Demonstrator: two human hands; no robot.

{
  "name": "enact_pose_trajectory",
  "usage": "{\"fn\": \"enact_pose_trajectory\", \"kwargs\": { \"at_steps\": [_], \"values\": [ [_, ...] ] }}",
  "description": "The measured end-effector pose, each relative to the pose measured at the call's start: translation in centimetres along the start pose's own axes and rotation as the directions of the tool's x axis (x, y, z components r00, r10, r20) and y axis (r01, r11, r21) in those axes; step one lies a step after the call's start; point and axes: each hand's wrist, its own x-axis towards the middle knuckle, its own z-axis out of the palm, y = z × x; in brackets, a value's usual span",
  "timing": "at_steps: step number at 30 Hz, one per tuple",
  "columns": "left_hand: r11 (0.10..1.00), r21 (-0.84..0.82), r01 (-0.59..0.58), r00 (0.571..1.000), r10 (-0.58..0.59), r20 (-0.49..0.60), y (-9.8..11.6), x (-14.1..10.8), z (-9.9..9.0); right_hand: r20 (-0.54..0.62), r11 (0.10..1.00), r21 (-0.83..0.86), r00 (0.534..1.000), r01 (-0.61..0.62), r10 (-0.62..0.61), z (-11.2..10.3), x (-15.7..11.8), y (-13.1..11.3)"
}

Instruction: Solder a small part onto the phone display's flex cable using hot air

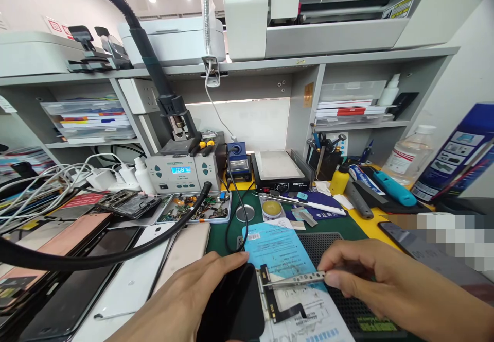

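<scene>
The left hand (pixel 196 288) is at the left side of a flat black screen (pixel 237 303), with a fingertip by its top edge, and it holds the screen in a spread grip, though most of the fingers are hidden. The right hand (pixel 363 275) has a tight grip on silver tweezers (pixel 309 279), which have a row of small round holes. The thumb and fingers pinch the tweezers near the back end. The thin tips point left and reach a bent black strip (pixel 270 295) with gold bits on it, but I cannot tell if they squeeze the strip or just rest on it. The strip is at the right edge of the screen, and its bottom part turns to the right. Under them is a blue and white paper (pixel 276 236), and a dark bumpy mat (pixel 322 244) is partly under the paper. Up past the paper sits a small round tub (pixel 272 208) with yellow stuff in it. To the left, a white phone (pixel 131 275) lies beside other flat phones. A fat black hose (pixel 154 252) bends over them. Behind that, a tray (pixel 229 209) is full of tiny parts, and a gray box (pixel 185 177) shows blue lit numbers
</scene>
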Motion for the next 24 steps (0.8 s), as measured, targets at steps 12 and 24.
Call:
{"fn": "enact_pose_trajectory", "kwargs": {
  "at_steps": [12, 24],
  "values": [
    [1.0, -0.015, -0.023, 1.0, 0.022, -0.015, 0.6, 0.1, -0.3, 0.132, 0.996, 0.012, 0.988, -0.085, 0.083, -0.3, 0.4, -0.2],
    [1.0, -0.017, 0.009, 0.998, -0.008, 0.058, 0.2, -0.3, 0.0, 0.173, 0.997, 0.068, 0.985, -0.03, 0.017, 0.8, 0.6, -0.5]
  ]
}}
